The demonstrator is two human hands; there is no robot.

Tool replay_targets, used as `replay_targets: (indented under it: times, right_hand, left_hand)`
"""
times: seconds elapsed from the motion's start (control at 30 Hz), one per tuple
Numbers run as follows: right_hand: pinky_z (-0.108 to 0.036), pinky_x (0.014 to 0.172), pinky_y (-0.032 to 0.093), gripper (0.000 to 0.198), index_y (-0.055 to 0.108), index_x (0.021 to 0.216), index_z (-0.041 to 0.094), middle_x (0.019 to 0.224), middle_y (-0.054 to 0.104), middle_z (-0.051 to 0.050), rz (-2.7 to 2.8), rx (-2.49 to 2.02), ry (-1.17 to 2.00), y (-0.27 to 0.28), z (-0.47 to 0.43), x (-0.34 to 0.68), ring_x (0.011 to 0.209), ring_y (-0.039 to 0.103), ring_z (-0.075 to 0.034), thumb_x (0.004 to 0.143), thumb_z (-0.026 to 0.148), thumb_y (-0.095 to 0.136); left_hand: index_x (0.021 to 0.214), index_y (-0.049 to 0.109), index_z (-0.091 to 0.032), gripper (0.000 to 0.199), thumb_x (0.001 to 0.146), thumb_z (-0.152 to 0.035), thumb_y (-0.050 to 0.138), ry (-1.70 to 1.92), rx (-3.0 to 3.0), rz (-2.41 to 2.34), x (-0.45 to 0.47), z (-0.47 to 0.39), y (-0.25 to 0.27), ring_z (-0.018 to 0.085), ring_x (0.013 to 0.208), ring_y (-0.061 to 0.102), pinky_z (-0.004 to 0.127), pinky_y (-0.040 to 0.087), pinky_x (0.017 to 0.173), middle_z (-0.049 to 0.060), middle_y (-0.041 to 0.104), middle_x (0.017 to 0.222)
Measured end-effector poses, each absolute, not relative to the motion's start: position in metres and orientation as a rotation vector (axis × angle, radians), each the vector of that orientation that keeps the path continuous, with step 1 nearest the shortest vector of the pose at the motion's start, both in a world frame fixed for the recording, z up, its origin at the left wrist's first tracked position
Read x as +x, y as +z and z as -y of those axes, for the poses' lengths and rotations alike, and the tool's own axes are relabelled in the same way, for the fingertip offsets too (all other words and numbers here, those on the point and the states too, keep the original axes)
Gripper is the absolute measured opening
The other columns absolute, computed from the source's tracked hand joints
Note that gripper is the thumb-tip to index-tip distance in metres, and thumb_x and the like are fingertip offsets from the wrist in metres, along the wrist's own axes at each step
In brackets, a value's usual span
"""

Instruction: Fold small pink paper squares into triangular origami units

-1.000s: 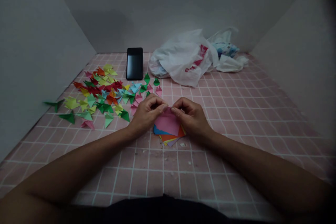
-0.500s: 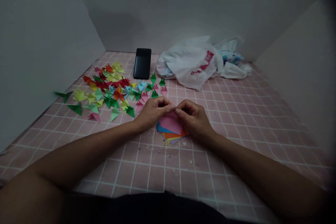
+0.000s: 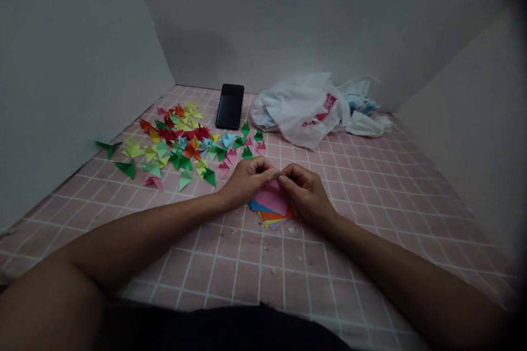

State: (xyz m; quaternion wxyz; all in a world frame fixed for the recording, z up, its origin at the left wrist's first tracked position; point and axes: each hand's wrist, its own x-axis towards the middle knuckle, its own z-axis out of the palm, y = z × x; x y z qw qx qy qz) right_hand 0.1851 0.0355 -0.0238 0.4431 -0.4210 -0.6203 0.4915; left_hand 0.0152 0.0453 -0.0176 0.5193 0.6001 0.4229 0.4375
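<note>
My left hand [image 3: 245,182] and my right hand [image 3: 308,193] meet at the middle of the table, thumbs and fingertips pinched close together. Between them they grip pink paper [image 3: 272,197], mostly covered by the fingers at its upper edge. I cannot tell whether the pinched part belongs to the flat pink sheet below or is a separate piece. Under the hands lies a fanned stack of coloured paper [image 3: 269,217], with blue, orange, yellow and lilac edges showing. Left of my left hand spreads a pile of small folded paper pieces [image 3: 181,142] in many colours.
A black phone [image 3: 229,107] rests at the back near the wall. To its right sit a crumpled white plastic bag [image 3: 296,107] and another bag [image 3: 362,112]. Small scraps [image 3: 291,230] lie on the pink checked tablecloth [image 3: 206,269]. Walls stand on the left, back and right.
The view has shifted a little, so the scene sits slightly lower. Both hands keep their pinch, with the fingertips barely moved.
</note>
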Motion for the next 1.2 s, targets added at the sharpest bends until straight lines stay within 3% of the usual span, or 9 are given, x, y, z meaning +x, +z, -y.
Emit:
replay_targets:
  times: [0.1, 0.2, 0.3, 0.37, 0.6, 0.8, 0.97, 1.07, 1.2]
  right_hand:
    - [-0.023, 0.052, 0.032, 0.023, 0.059, 0.071, 0.018, 0.061, 0.052, 0.004, 1.414, -1.008, 1.356, -0.022, -0.036, 0.185, 0.055, 0.043, -0.009, 0.08, 0.035, 0.07]
    - [-0.021, 0.044, 0.025, 0.027, 0.057, 0.074, 0.019, 0.054, 0.05, 0.006, 1.166, -0.934, 1.649, -0.02, -0.037, 0.185, 0.046, 0.038, -0.007, 0.078, 0.038, 0.074]
    - [-0.02, 0.041, 0.023, 0.028, 0.055, 0.073, 0.019, 0.054, 0.051, 0.006, 1.021, -0.853, 1.825, -0.018, -0.038, 0.184, 0.041, 0.037, -0.006, 0.075, 0.037, 0.077]
    - [-0.019, 0.039, 0.022, 0.029, 0.054, 0.071, 0.018, 0.054, 0.051, 0.005, 0.975, -0.825, 1.89, -0.016, -0.039, 0.185, 0.041, 0.038, -0.006, 0.075, 0.035, 0.077]
    - [-0.015, 0.036, 0.017, 0.026, 0.062, 0.097, 0.017, 0.058, 0.048, 0.007, 0.836, -0.767, 2.139, -0.015, -0.044, 0.19, 0.04, 0.032, -0.004, 0.075, 0.026, 0.073]
    - [-0.014, 0.035, 0.017, 0.028, 0.061, 0.102, 0.018, 0.056, 0.046, 0.008, 0.755, -0.717, 2.255, -0.016, -0.049, 0.193, 0.04, 0.027, -0.003, 0.076, 0.02, 0.072]
    - [-0.013, 0.035, 0.017, 0.028, 0.06, 0.097, 0.017, 0.057, 0.048, 0.007, 0.759, -0.693, 2.297, -0.016, -0.051, 0.195, 0.04, 0.028, -0.003, 0.074, 0.024, 0.074]
    - [-0.014, 0.036, 0.018, 0.026, 0.058, 0.088, 0.018, 0.055, 0.045, 0.008, 0.831, -0.733, 2.285, -0.018, -0.049, 0.194, 0.039, 0.028, -0.003, 0.072, 0.026, 0.076]
    - [-0.018, 0.038, 0.024, 0.031, 0.051, 0.076, 0.02, 0.054, 0.047, 0.007, 1.088, -0.896, 1.966, -0.022, -0.043, 0.19, 0.041, 0.036, -0.006, 0.08, 0.042, 0.073]
  left_hand:
    - [0.068, 0.06, -0.015, 0.033, 0.085, -0.043, 0.062, 1.06, 1.372, -0.951, 0.014, -0.047, -0.016, 0.01, 0.06, 0.049, 0.022, 0.039, 0.059, -0.003, 0.053, 0.063]
    - [0.087, 0.069, -0.015, 0.037, 0.089, -0.05, 0.058, 1.047, 1.263, -0.86, 0.012, -0.05, -0.016, 0.01, 0.063, 0.054, 0.023, 0.045, 0.063, -0.002, 0.057, 0.069]
    - [0.106, 0.072, -0.017, 0.036, 0.086, -0.047, 0.065, 1.013, 1.243, -0.821, 0.01, -0.052, -0.018, 0.01, 0.068, 0.059, 0.022, 0.047, 0.067, -0.001, 0.064, 0.078]
    - [0.109, 0.073, -0.018, 0.034, 0.086, -0.043, 0.068, 0.996, 1.239, -0.793, 0.01, -0.053, -0.019, 0.01, 0.07, 0.061, 0.022, 0.047, 0.069, 0.0, 0.067, 0.082]
    - [0.105, 0.075, -0.017, 0.031, 0.085, -0.039, 0.069, 0.953, 1.157, -0.705, 0.01, -0.051, -0.018, 0.013, 0.074, 0.066, 0.025, 0.052, 0.074, 0.004, 0.073, 0.086]
    - [0.105, 0.075, -0.018, 0.029, 0.082, -0.036, 0.075, 0.933, 1.163, -0.686, 0.009, -0.051, -0.019, 0.014, 0.079, 0.068, 0.026, 0.053, 0.078, 0.004, 0.074, 0.09]
    - [0.106, 0.075, -0.018, 0.03, 0.081, -0.035, 0.075, 0.921, 1.237, -0.697, 0.008, -0.054, -0.02, 0.014, 0.086, 0.068, 0.027, 0.052, 0.084, 0.005, 0.074, 0.097]
    - [0.097, 0.074, -0.016, 0.025, 0.078, -0.032, 0.077, 0.934, 1.264, -0.718, 0.009, -0.053, -0.02, 0.013, 0.082, 0.066, 0.025, 0.05, 0.079, 0.004, 0.072, 0.091]
    - [0.086, 0.068, -0.015, 0.023, 0.078, -0.036, 0.075, 0.939, 1.267, -0.794, 0.011, -0.048, -0.019, 0.011, 0.068, 0.06, 0.023, 0.045, 0.067, 0.0, 0.065, 0.076]
